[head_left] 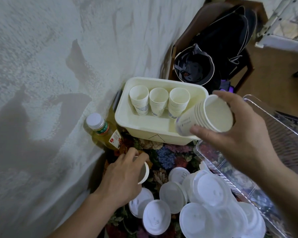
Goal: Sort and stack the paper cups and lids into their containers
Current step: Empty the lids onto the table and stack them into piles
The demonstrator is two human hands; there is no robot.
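Three stacks of paper cups (158, 101) stand upright in a row at the far side of the cream bin (127, 115).

The right hand (237, 134) grips a tilted nested stack of cups (206, 117) over the bin's near right corner — the left hand (122, 176) curls round a single cup (144, 172) lying on the floral cloth (167, 157). White lids (205, 203) lie heaped near, beside a clear tray (282, 134); a bottle (103, 131) stands left of the bin.
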